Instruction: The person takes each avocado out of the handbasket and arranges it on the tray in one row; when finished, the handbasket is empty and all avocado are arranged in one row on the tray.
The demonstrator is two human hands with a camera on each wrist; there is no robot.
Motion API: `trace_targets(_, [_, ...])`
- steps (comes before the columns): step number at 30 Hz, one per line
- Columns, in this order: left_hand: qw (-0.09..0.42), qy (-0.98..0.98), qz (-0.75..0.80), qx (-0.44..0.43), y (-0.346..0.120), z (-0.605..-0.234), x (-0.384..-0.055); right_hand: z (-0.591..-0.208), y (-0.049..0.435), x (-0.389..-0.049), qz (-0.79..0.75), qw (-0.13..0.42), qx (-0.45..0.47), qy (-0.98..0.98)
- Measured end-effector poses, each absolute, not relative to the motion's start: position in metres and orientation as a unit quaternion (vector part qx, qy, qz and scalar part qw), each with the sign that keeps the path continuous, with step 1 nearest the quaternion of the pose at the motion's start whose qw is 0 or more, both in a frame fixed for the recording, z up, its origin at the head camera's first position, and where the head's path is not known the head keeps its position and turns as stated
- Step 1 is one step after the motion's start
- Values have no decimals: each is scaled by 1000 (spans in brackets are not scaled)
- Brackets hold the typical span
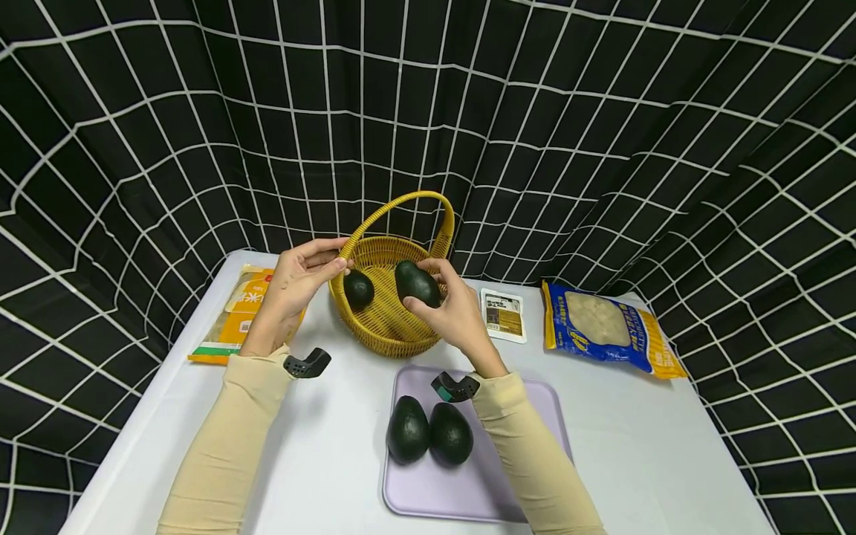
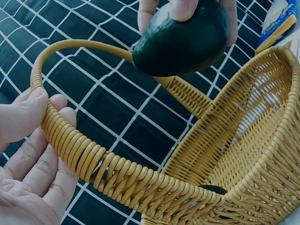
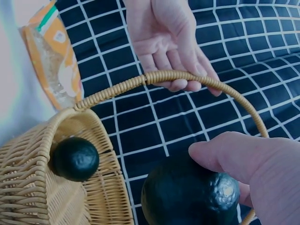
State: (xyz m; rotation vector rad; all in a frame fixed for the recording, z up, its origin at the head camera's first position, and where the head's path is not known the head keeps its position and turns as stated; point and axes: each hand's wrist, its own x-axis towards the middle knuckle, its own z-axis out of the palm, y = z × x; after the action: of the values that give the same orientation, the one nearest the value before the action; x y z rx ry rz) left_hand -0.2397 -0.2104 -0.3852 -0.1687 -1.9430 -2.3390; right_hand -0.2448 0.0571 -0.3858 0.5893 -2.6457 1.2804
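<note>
A yellow wicker basket [image 1: 394,346] with a tall arched handle stands at the back of the table. My left hand [image 1: 299,286] pinches that handle [image 2: 70,140] on its left side, thumb against the fingers. Over the basket's opening, my right hand [image 1: 455,303] grips a dark green avocado [image 1: 416,284] between thumb and fingers. Inside the basket, at its left, lies another avocado [image 3: 76,158]. Two more avocados, a left one [image 1: 408,429] and a right one [image 1: 451,435], lie side by side on a pale purple tray [image 1: 468,494], partly covered by the right forearm.
Behind the left forearm lies an orange and yellow food bag [image 1: 244,312]. Right of the basket is a small white flat package [image 1: 503,316] with a printed label. Farther right rests a blue and yellow bag [image 1: 602,327]. A black, white-gridded curtain surrounds the white table [image 1: 334,475].
</note>
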Motion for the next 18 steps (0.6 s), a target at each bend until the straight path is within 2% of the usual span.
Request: trace_targets(18, [48, -638, -766, -59, -211, -387, -241, -389, 72, -229, 444, 66, 173, -877])
